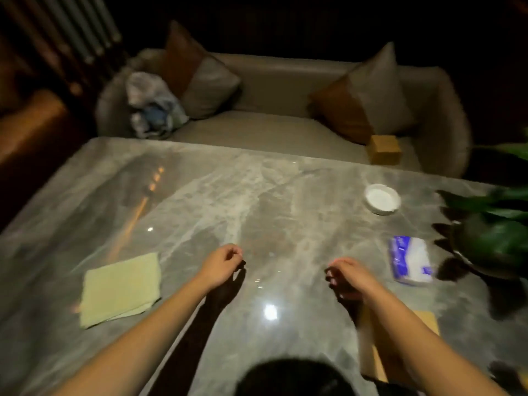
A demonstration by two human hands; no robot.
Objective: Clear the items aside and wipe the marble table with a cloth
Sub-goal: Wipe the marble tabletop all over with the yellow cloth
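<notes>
The left grip [221, 264] and right grip [347, 277] hovered loosely curled and empty over the middle of the bench [257, 195], with the folded cloth [120, 290] lying flat toward the left edge, nearer the left grip, and the tissue pack [410, 260] and ashtray [382, 199] uncleared toward the right edge.

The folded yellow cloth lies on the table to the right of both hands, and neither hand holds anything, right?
Wrong side: the head view shows the yellow cloth left of both hands. The left hand and right hand do hold nothing.
</notes>
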